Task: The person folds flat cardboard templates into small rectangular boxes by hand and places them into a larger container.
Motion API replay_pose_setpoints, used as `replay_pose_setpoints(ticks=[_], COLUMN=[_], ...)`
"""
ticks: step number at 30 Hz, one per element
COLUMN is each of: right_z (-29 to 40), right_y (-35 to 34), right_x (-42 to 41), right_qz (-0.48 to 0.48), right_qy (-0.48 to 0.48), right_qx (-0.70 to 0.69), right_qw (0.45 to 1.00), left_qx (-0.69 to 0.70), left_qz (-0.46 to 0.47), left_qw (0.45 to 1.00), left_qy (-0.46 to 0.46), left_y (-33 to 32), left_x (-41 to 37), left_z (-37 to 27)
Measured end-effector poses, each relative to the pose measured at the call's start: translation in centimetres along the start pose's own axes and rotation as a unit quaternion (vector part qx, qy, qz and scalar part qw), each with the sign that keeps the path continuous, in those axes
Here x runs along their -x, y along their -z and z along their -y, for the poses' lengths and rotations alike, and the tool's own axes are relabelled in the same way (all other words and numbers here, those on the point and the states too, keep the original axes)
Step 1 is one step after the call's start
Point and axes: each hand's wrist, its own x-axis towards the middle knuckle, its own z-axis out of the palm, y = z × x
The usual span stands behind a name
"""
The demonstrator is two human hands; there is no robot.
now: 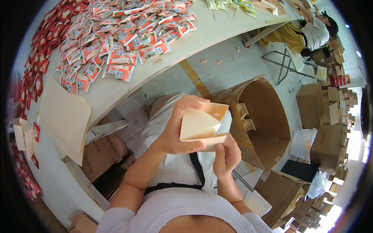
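Above my lap I hold a small cream paperboard box (199,123), partly folded, with its flaps raised and its inside turned toward me. My left hand (174,128) grips it from the left, thumb along the near edge and fingers over the far side. At the near right corner, the fingers of my right hand (228,157) pinch a flap. On the table to the left lies a stack of flat cream paperboard sheets (62,113). Another folded cream paperboard piece (23,137) stands farther left, beside red packets (36,131).
Orange-printed packets (118,72) are heaped on the white table (163,68), with green-yellow packets (242,5) beyond. An open cardboard carton (265,107) at my right contains folded cream pieces (248,124). A person (316,33) sits far right near a folding stool (294,61). Several cartons (327,142) line the right.
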Motion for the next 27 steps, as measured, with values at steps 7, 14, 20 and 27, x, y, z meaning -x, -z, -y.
replay_pose_setpoints(ticks=[7,14,20,27], right_z=[-1.3,-2.7,-1.2,-1.0], right_y=[0.2,0.2,0.6,1.3], right_x=[-2.2,-1.9,-2.1,-0.5], right_qz=[-0.066,-0.028,0.089,-0.011], right_qy=[0.187,0.103,0.134,-0.098], right_qx=[0.154,-0.08,-0.046,-0.086], right_qw=[0.968,0.991,0.986,0.991], left_qx=[0.065,0.172,0.261,0.296], left_qz=[-0.005,-0.03,-0.051,-0.016], left_qw=[0.997,0.984,0.961,0.949], left_qy=[0.048,0.031,0.08,0.112], left_y=[-0.5,-0.3,0.0,-0.1], left_x=[0.5,0.7,0.9,0.9], left_z=[-0.4,0.1,0.1,0.3])
